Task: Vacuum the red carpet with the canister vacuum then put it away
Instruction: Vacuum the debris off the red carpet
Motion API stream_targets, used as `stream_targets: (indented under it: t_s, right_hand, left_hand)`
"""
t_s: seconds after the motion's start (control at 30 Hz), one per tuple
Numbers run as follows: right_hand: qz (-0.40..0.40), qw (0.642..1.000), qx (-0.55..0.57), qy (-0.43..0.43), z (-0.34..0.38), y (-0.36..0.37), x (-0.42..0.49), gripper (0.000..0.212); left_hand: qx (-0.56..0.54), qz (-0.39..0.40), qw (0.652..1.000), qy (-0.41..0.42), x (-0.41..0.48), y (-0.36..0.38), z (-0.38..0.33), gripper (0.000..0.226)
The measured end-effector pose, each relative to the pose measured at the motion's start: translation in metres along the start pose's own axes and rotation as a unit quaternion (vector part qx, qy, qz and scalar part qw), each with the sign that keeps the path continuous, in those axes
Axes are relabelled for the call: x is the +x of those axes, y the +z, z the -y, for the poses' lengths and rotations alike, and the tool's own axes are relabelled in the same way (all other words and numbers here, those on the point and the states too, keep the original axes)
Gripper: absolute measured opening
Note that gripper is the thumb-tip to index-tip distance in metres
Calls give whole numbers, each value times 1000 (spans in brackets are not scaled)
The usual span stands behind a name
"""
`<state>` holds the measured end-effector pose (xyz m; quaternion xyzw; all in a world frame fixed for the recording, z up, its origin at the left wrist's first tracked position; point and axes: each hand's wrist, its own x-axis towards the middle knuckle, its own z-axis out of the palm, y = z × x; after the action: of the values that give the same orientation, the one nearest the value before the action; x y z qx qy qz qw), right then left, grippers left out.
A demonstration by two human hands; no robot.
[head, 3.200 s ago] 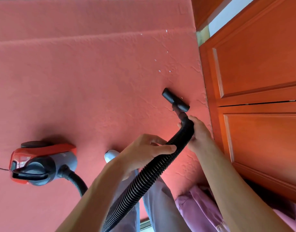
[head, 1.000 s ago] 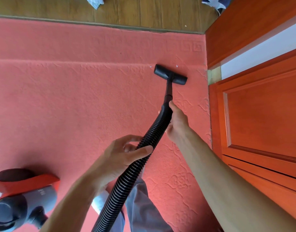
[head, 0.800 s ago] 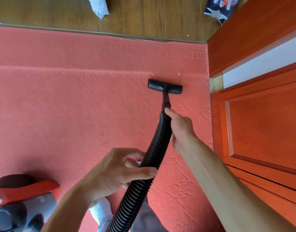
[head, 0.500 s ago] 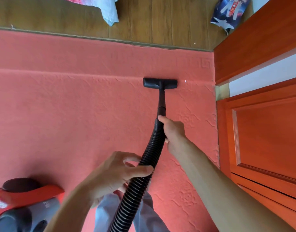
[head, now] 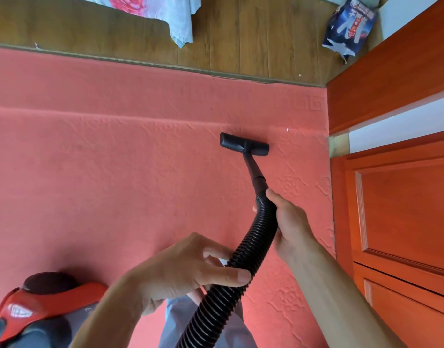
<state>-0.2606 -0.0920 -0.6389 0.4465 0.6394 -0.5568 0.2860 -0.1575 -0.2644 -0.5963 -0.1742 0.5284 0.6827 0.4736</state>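
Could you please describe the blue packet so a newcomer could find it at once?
Follow the orange door to the wooden floor beyond the red carpet. The packet lies in that right-hand corner. Unlike the pale floral cloth further left, it is dark blue with white and red print.

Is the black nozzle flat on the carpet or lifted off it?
Flat: the nozzle rests on the red carpet, no gap showing beneath.

Vacuuming the red carpet [head: 115,184]

I grip the hose [head: 256,237] with both hands [head: 190,270]; the nozzle [head: 244,147] sits on the carpet.
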Motion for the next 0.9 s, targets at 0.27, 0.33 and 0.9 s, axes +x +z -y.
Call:
stream_targets:
  t_s: [0.27, 0.33, 0.9]
  right_hand:
    - [-38, 998, 49, 19, 10, 33, 29, 33]
    - [-29, 997, 76, 19, 19, 23, 26, 33]
    - [13, 989, 139, 53, 38, -38, 113, 23]
  left_hand:
    - [-18, -104, 994, 1, 20, 2, 4, 34]
    - [-22, -94, 995, 27, 21, 4, -2, 33]
    - [61, -184, 981, 27, 105, 42, -29, 18]
